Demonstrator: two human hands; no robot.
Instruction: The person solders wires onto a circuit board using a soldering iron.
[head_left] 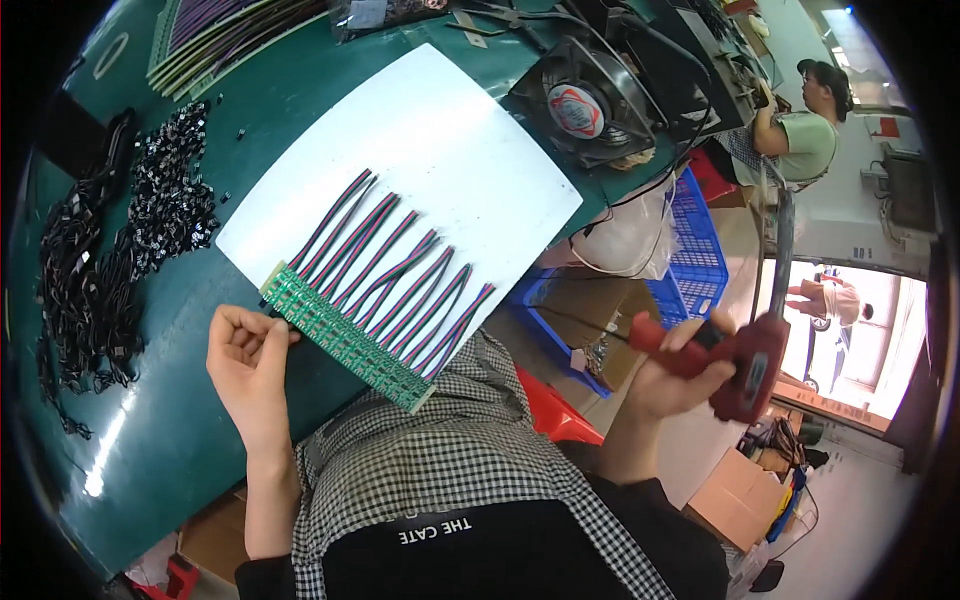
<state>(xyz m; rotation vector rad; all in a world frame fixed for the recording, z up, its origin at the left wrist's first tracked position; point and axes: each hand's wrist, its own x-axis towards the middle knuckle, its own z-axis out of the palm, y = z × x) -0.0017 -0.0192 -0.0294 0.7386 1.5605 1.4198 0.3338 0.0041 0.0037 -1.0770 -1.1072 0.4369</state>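
Strip of green circuit boards [345, 340] lies near the table's [180, 440] near edge, long axis diagonal, striped wires fanning away. Left hand [248, 365] touches its left end, grip loosely curled. Right hand [680, 375], off-table to the right, is clamped on a red tool [745, 365].

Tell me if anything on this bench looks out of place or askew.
The green circuit board strip overhangs the table's front edge at its near end. The left hand touches its far end; the right hand holds a red tool off the table.
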